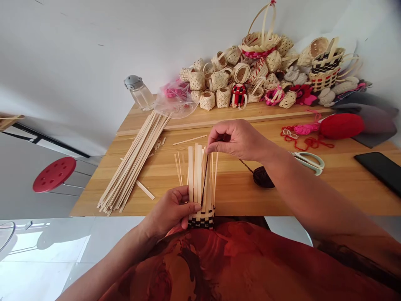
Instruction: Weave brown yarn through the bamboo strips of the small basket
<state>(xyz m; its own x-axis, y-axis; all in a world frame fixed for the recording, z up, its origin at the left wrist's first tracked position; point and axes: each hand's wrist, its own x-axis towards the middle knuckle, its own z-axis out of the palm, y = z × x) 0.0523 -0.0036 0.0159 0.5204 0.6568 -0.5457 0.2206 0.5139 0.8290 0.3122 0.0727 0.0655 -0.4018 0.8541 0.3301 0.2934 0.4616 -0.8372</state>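
A partly woven basket (pixel 205 218) rests at my lap by the table's front edge, its pale upright strips (pixel 196 175) standing above a dark checkered band. My left hand (pixel 175 209) grips the basket's left side, thumb pressed on the strips just above the woven part. Pinched between the fingers of my right hand (pixel 230 140) is a dark cord (pixel 205 177), drawn taut up from the weave near my left thumb. Behind my right forearm lies a dark ball of yarn (pixel 263 177) with a loose end leading left.
A bundle of long wooden strips (pixel 134 163) lies on the left. Many small woven baskets (pixel 219 79) pile up at the back. Scissors (pixel 308 162), red yarn (pixel 342 126) and a black phone (pixel 380 169) are on the right. A bottle (pixel 140 93) stands back left; a red stool (pixel 54 174) is beyond.
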